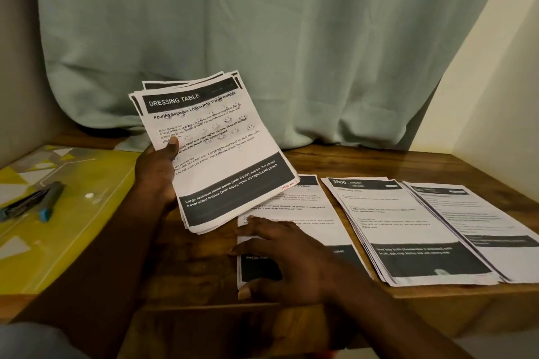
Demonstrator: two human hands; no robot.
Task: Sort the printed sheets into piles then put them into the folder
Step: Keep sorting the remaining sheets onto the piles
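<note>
My left hand [157, 175] grips a fanned stack of printed sheets [215, 151], thumb on the top page, raised over the worktop [364, 160]. My right hand [285, 259] lies flat, fingers spread, on the leftmost pile [315, 213]. The middle pile [408, 227] and right pile [481, 218] lie towards the right edge, and the yellow folder [87, 227] lies at the left edge.

dim, warm light. the brightest area is the plain cream wall [501, 81] on the right, so the light seems to come from that side. the pale green cloth curtain [262, 38] shows soft shadows in its folds. the dark brown wooden table [379, 163] sinks into shadow along its near edge. print on the raised stack of white printed sheets [221, 154] is sharp; the flat white printed piles [414, 230] at the table's right edge are smeared. the frame's bottom left corner is dark and out of focus.
</note>
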